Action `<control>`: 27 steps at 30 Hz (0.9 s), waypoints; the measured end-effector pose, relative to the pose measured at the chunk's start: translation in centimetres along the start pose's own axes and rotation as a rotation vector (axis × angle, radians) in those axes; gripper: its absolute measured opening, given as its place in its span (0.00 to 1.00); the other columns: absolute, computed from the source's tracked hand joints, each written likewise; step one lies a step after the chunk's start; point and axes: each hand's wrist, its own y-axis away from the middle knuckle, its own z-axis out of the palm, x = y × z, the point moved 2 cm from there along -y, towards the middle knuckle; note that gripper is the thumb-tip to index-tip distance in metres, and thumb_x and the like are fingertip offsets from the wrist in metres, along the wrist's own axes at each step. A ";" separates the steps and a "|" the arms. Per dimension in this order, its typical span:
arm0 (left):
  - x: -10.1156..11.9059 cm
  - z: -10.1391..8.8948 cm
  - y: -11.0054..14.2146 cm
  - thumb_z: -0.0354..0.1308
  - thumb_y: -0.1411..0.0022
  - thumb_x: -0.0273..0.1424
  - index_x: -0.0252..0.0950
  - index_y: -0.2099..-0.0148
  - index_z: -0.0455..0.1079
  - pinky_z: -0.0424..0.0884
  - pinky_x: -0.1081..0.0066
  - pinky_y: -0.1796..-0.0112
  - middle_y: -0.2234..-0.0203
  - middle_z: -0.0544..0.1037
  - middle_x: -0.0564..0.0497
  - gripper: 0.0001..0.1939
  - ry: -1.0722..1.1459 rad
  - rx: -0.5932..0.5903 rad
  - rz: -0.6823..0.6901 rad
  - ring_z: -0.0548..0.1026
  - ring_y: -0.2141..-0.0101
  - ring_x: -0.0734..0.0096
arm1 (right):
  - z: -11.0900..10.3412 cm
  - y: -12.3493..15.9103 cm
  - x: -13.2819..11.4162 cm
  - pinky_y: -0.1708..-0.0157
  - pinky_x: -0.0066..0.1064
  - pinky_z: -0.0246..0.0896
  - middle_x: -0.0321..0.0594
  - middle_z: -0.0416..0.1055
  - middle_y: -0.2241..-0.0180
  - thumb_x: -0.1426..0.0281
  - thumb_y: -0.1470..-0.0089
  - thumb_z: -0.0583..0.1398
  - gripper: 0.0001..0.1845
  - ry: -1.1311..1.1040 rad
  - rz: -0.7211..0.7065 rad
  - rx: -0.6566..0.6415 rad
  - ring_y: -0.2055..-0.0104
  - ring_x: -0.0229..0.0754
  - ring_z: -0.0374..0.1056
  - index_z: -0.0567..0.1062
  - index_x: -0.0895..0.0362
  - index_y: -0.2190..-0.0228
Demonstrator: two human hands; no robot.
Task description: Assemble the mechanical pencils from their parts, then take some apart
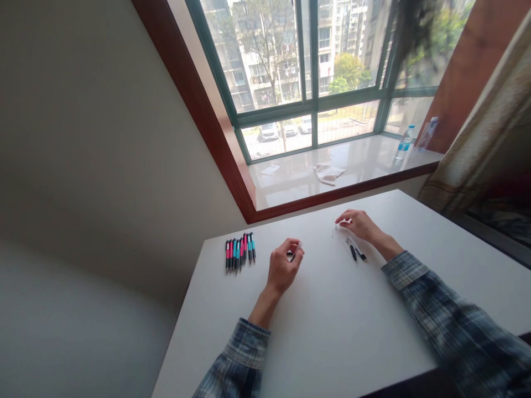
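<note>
My left hand (282, 266) is raised a little over the white table (323, 331), thumb and fingers closed on a small clear-and-black piece (300, 244), perhaps a pen part; most of it is hidden. Farther right, my right hand (357, 224) has its fingertips pinched together close to the tabletop. A thin pale bit shows under those fingertips, too small to name. Just below this hand lie loose pen parts: a black grip-like piece (353, 253) and a black piece with a pale end (362, 255), along with thin pale strands.
Left of my left hand, several pink and turquoise click pens (240, 253) lie side by side in a row. Behind the table, the windowsill (286, 193) bears a crumpled wrapper (329, 173) and a water bottle (404, 141). A curtain (481, 110) hangs at the right.
</note>
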 end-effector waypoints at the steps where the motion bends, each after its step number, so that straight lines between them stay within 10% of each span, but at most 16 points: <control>1: 0.0 -0.1 0.0 0.57 0.33 0.35 0.40 0.57 0.73 0.72 0.68 0.59 0.68 0.82 0.53 0.07 -0.006 0.003 -0.002 0.80 0.64 0.68 | 0.0 0.0 0.1 0.61 0.35 0.71 0.42 0.80 0.61 0.71 0.44 0.64 0.07 -0.003 -0.003 -0.023 0.65 0.44 0.76 0.85 0.53 0.66; 17: 0.3 0.0 0.0 0.52 0.31 0.33 0.40 0.57 0.70 0.68 0.70 0.65 0.68 0.81 0.53 0.06 -0.003 -0.018 -0.003 0.79 0.63 0.67 | 0.4 -0.3 -0.2 0.64 0.31 0.65 0.43 0.80 0.65 0.71 0.39 0.59 0.08 0.077 0.028 -0.071 0.65 0.44 0.74 0.80 0.56 0.65; 22: 0.1 0.0 -0.2 0.47 0.34 0.27 0.40 0.63 0.64 0.62 0.71 0.69 0.76 0.70 0.57 0.06 -0.012 -0.024 -0.031 0.72 0.75 0.71 | 0.0 -0.2 -1.4 0.65 0.31 0.64 0.42 0.79 0.64 0.71 0.38 0.56 0.14 0.036 -0.009 -0.008 0.65 0.44 0.73 0.79 0.54 0.55; 27: 0.1 0.1 -0.2 0.46 0.36 0.27 0.41 0.65 0.61 0.54 0.72 0.74 0.82 0.60 0.59 0.06 -0.023 -0.054 -0.063 0.62 0.81 0.72 | 0.0 -0.1 -2.3 0.67 0.30 0.63 0.39 0.79 0.67 0.75 0.46 0.58 0.13 0.094 -0.083 -0.137 0.68 0.41 0.71 0.83 0.53 0.67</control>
